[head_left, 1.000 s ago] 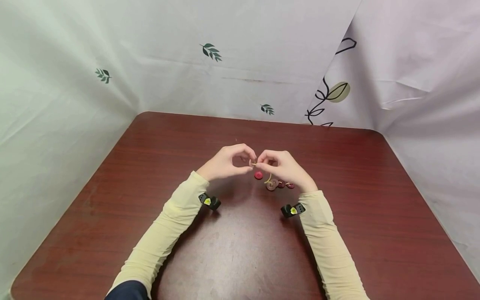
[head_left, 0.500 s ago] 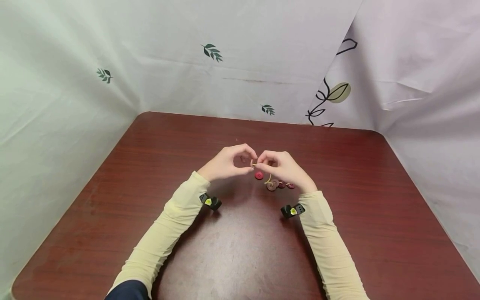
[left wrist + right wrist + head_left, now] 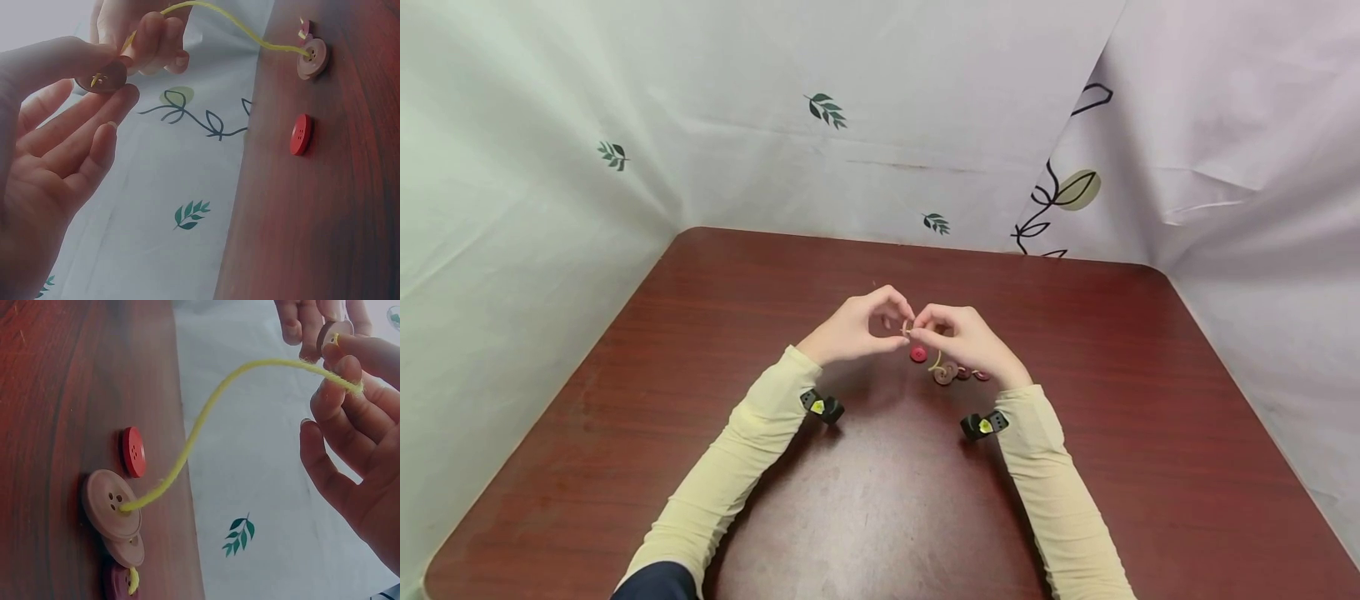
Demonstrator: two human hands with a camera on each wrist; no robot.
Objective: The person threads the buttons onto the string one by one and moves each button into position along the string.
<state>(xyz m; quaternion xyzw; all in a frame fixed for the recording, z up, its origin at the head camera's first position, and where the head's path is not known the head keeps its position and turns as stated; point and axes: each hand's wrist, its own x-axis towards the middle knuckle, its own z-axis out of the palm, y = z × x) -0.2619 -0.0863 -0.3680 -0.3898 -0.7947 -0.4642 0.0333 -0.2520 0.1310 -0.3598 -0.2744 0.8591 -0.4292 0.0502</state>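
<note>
My left hand (image 3: 859, 329) pinches a brown button (image 3: 111, 77) between thumb and fingers, its face standing on edge in the head view. A short tip of yellow yarn pokes out of a hole on the face seen in the left wrist view. Right against that button, my right hand (image 3: 964, 340) pinches the yellow yarn (image 3: 209, 409) between thumb and index finger. From there the yarn droops to a large pinkish-brown button (image 3: 103, 500) on the table. Behind it on the same yarn lie a smaller brown button (image 3: 130, 551) and a maroon button (image 3: 117, 582).
A loose red button (image 3: 918, 354) lies on the dark red wooden table (image 3: 865, 500), beside the strung buttons. Pale patterned cloth (image 3: 737, 150) hangs around the table's back and sides. A small black camera is strapped to each wrist.
The brown button in my left hand has come slightly closer to my right fingertips, and less yarn shows between them. The buttons on the table stay where they were.
</note>
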